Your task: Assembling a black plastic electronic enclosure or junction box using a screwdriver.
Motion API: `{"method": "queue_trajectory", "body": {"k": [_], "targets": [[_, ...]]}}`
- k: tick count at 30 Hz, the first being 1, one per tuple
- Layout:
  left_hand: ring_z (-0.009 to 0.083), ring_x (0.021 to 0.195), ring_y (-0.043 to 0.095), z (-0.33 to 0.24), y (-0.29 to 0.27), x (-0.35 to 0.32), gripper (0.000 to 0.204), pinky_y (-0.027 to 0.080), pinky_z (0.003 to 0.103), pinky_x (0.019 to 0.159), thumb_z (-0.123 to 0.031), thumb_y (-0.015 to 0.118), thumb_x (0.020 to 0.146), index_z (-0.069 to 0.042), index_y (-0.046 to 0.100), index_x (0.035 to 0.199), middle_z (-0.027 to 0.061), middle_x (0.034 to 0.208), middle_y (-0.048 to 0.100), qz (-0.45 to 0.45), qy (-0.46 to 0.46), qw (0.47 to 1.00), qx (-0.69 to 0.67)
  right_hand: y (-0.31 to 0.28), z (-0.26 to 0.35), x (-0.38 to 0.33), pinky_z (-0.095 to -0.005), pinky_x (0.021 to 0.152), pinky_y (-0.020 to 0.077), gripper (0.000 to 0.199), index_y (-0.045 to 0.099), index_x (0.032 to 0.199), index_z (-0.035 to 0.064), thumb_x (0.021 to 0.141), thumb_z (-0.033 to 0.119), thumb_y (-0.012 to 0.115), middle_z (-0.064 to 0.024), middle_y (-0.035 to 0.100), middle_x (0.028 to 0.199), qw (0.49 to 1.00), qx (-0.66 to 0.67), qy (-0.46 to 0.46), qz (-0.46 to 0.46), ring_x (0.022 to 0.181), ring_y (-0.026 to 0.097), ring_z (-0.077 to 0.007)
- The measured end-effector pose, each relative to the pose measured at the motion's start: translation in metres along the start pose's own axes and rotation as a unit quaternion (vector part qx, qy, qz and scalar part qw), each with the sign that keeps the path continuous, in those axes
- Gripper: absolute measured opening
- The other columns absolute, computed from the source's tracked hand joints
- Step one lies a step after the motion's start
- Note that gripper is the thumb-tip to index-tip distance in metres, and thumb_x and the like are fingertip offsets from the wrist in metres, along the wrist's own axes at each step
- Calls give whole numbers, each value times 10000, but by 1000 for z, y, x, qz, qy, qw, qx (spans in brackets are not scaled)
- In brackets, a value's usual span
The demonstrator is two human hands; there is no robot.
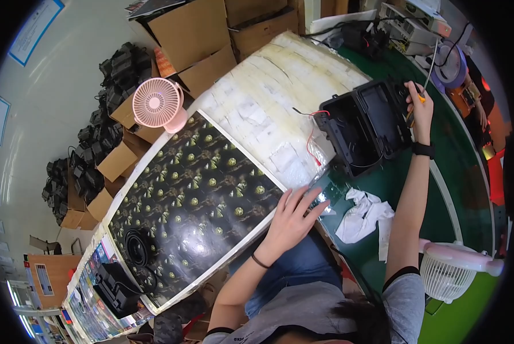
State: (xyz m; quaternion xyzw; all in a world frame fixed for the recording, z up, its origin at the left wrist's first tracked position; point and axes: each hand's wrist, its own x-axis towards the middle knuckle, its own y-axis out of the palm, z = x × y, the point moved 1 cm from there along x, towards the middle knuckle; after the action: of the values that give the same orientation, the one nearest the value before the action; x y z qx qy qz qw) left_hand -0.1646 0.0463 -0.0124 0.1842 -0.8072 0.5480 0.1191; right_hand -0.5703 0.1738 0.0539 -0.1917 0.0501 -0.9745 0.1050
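Observation:
My right hand (420, 112) is closed around an orange-handled tool (421, 98) with a long, thin shaft, probably a screwdriver. It is beside the raised lid of a black plastic case (353, 133). The case lies unfolded on the bench, its hollow inside facing up. Thin red and black wires (310, 113) come out of its left side, and a red connector (318, 163) lies at the end of one lead. My left hand (294, 221) rests palm down at the bench edge with fingers spread, holding nothing. Crumpled white cloth or tissue (360, 218) lies to its right.
A pink fan (157, 106) stands beyond the dark patterned sheet (194, 200); another fan (449, 269) is by my right elbow. Coiled black cable (136, 246) and a black case (116, 289) are at left. Cardboard boxes (194, 40) stand behind. Another person's hand (480, 117) shows far right.

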Motion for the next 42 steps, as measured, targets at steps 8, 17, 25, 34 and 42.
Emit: {"method": "queue_trajectory", "body": {"k": [8,17,25,34,42], "targets": [[209,1284,475,13,-6,57,486,261,694,1057,-149,585,796,-262,584,1268,1,1330,538,-76,75,975,197,57,22,-43,-195,458,300,208,676,954,50,960,253,631,56,506,615,962,82,5,261,480,403,-20],[170,888,538,5,-53,-25,365,410,357,850,-169,569,760,-223,667,1108,-2,960,558,-24,-19,959,283,160,90,-85,-196,489,387,200,708,1058,45,932,195,668,10,624,931,820,95,-79,559,538,485,-39],[186,869,528,-5,-88,-79,404,390,360,846,-135,594,761,-233,690,1140,-15,948,566,8,-200,936,290,159,-19,23,-232,566,484,213,721,1095,127,961,257,618,-3,714,904,987,9,-31,158,622,601,-82],[127,756,500,4,-90,-75,337,383,320,806,-196,634,758,-329,732,1052,-81,864,560,24,-191,934,300,135,-139,148,-444,930,500,226,727,1031,217,916,381,623,-136,521,1381,901,-423,-75,58,1171,571,-380],[120,724,497,1,-88,-67,303,378,317,791,-197,669,732,-344,741,986,-99,811,552,-1,-196,935,297,124,-196,194,-413,1050,417,252,701,1069,203,918,381,607,-169,661,1158,858,-487,-78,144,1297,463,-353]]}}
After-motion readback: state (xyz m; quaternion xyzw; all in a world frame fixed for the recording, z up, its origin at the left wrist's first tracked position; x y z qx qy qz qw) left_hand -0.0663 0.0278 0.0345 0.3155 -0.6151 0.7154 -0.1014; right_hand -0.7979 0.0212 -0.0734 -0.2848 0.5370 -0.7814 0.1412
